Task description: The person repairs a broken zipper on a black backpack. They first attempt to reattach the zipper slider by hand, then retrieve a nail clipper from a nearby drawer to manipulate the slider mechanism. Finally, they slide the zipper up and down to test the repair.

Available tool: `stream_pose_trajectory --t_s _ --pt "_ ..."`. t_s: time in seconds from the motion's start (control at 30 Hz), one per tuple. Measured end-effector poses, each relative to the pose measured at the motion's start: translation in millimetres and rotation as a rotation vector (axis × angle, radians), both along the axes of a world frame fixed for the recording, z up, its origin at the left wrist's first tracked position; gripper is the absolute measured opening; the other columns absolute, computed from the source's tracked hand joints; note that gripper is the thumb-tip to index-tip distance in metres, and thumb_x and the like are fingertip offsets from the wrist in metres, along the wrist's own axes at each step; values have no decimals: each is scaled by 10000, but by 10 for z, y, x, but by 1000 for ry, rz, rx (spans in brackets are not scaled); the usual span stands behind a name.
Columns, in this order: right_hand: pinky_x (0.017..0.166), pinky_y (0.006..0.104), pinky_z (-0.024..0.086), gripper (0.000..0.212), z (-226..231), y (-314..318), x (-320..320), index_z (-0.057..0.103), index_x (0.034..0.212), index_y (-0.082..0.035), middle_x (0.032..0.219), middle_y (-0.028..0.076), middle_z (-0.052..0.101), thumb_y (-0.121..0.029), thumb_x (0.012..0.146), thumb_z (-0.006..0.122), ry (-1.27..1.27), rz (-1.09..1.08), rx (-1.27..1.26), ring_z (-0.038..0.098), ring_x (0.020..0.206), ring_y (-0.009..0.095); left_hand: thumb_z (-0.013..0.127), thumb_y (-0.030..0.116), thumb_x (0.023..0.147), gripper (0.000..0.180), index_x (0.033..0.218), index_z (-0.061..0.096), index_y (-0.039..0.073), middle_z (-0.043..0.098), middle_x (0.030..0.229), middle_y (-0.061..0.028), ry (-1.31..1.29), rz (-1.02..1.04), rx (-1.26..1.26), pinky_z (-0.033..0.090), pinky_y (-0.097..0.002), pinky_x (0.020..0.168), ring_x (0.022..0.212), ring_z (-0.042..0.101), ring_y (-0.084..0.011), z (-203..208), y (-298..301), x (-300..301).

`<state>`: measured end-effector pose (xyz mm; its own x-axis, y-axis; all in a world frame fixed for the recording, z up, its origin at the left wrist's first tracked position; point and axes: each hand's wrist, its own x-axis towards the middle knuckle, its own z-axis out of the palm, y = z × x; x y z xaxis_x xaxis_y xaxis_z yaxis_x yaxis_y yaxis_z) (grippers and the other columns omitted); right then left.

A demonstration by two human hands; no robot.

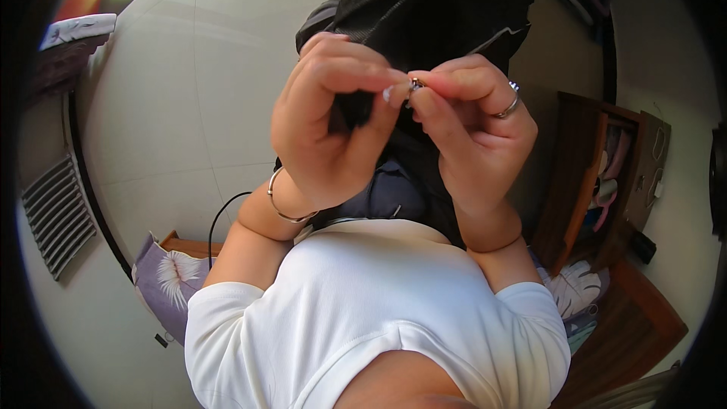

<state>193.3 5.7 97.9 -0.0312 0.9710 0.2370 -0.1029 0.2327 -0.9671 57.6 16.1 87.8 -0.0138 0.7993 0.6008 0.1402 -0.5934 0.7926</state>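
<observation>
A tiny shiny metal piece [414, 85] sits between my fingertips, above my lap; it is too small for me to tell its kind. My left hand [322, 117], with a bracelet [282, 208] at the wrist, pinches at its left side with thumb and forefinger. From the other side my right hand [485, 121] grips it between thumb and forefinger, and a silver ring [509, 102] is on one finger. Much of the piece is hidden by the fingertips. Below the hands lies black fabric [424, 11] over my legs.
An open wooden cabinet [587, 174] with items inside stands at the right. Patterned purple bedding [170, 276] is at the lower left, with a black cable [217, 220] curving beside it. A slatted vent [59, 216] is on the left wall. Pale tiles [163, 98] cover the floor.
</observation>
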Motion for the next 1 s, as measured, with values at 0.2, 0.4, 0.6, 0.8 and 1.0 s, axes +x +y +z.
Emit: stream_pose_trajectory --t_s 0.2,0.4,0.6,0.8,1.0 --pt "534 187 446 148 0 99 81 660 819 -23 744 75 636 -40 691 732 -283 -115 165 586 610 124 634 -55 713 114 800 595 8 623 751 -67 146 -92 -94 463 -327 792 709 602 -200 117 63 -100" --pt "551 194 462 203 -19 114 55 661 875 -20 769 78 635 -11 683 726 -210 -68 151 595 616 123 619 -91 696 128 791 594 -8 598 747 -79 122 -118 -125 484 -266 681 690 591 -179 166 118 -123" --pt "573 193 475 224 16 121 32 650 900 -3 791 76 624 63 689 683 -321 -99 243 595 650 117 609 -103 689 138 795 592 -16 579 772 -75 79 -113 -141 452 -215 572 673 575 -143 129 127 -121" --pt "531 200 487 219 3 162 39 648 871 -27 756 68 614 51 671 687 -453 -176 381 600 604 125 596 -108 684 155 817 589 -29 561 802 -82 128 -135 -203 438 -224 599 690 551 -140 170 133 -114" --pt "534 209 490 223 18 160 31 640 867 -29 751 66 606 49 662 678 -497 -185 382 596 599 141 566 -141 681 144 801 572 -62 538 793 -92 285 -121 -196 437 -239 680 720 528 -152 237 113 -117"
